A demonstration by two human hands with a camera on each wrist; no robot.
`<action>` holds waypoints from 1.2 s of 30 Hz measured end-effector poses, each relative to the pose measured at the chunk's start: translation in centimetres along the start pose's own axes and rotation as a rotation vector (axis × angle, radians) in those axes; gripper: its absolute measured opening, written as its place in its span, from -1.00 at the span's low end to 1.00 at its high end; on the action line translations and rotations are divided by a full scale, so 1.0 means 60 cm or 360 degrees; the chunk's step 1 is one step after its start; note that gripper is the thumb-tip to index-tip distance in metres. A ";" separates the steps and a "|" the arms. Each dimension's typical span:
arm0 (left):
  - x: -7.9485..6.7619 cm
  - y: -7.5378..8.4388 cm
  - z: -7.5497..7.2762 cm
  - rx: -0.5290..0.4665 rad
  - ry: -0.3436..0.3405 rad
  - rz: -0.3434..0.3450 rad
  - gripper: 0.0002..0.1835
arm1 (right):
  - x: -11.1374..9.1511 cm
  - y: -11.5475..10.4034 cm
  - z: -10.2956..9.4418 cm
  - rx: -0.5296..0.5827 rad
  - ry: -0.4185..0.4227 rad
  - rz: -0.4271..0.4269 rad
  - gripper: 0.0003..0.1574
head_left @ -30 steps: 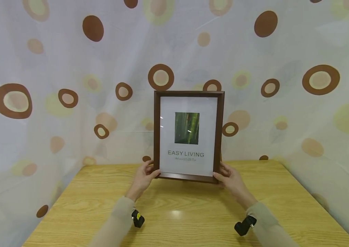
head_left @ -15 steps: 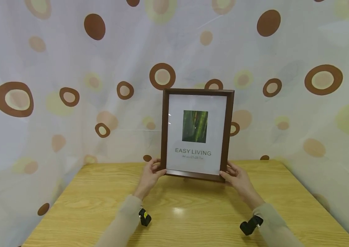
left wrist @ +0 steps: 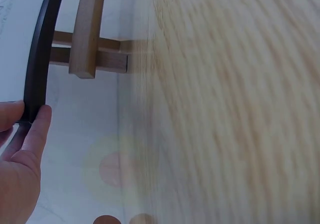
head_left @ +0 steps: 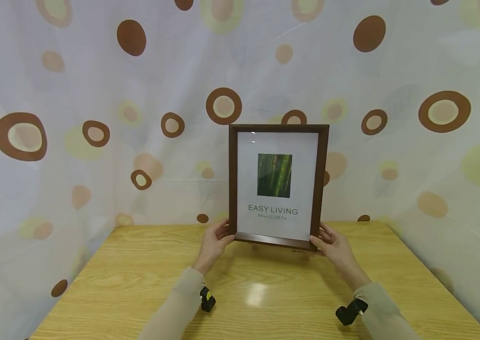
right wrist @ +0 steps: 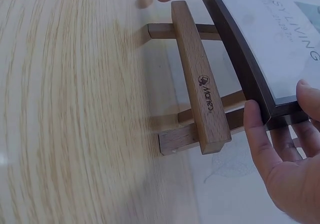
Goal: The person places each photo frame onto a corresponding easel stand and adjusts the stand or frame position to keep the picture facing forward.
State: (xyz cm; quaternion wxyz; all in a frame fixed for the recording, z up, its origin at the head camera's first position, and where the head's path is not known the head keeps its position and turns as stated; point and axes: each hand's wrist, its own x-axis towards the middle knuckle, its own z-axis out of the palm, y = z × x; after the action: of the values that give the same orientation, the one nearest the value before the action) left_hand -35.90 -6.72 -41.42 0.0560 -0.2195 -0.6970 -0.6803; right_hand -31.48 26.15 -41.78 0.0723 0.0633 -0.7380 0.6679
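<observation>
A dark brown picture frame (head_left: 233, 184) is held up in the head view, its front facing me. Behind the glass, a white sheet carries a green bamboo picture (head_left: 274, 175) and the words "EASY LIVING". My left hand (head_left: 213, 246) grips the lower left corner, thumb on the front. At the lower right corner my right hand (head_left: 338, 250) pinches the frame between thumb and fingers. A small wooden easel (right wrist: 199, 84) stands on the table right by the frame's bottom edge; its crossbar bears a printed mark. In the head view the frame hides most of it.
The light wood-grain table (head_left: 240, 293) spreads beneath both forearms. A pale curtain (head_left: 74, 85) with brown and yellow round spots closes off the back and both sides. A small black camera (head_left: 352, 311) is worn at the right wrist, another (head_left: 208, 299) at the left.
Both hands have carried the picture frame to the right, mostly in the first half second. It appears slightly larger in the head view, and more of the easel's bar shows under it.
</observation>
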 end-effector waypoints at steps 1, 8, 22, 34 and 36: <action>0.001 -0.001 0.002 0.0006 0.0004 0.0000 -0.43 | 0.000 0.000 -0.001 -0.0002 0.0004 -0.0002 -0.12; 0.012 -0.011 0.018 -0.0009 0.0022 0.0055 -0.49 | -0.002 0.002 -0.011 -0.0053 0.0043 -0.0007 -0.11; 0.025 -0.023 0.042 0.0085 0.0099 0.0053 -0.51 | 0.007 0.021 -0.023 0.0023 0.0086 0.0028 -0.15; 0.033 -0.034 0.043 0.0108 0.0095 0.0041 -0.52 | 0.012 0.027 -0.024 0.0050 0.0082 0.0038 -0.17; 0.033 -0.042 0.042 0.0112 0.0088 0.0045 -0.53 | 0.011 0.030 -0.023 0.0065 0.0079 0.0061 -0.17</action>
State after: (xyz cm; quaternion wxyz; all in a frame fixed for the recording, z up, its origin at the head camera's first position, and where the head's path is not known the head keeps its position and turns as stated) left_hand -38.10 -3.74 -43.15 0.0925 -0.2083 -0.7157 -0.6602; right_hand -32.46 27.71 -43.29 0.0766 0.0338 -0.7233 0.6855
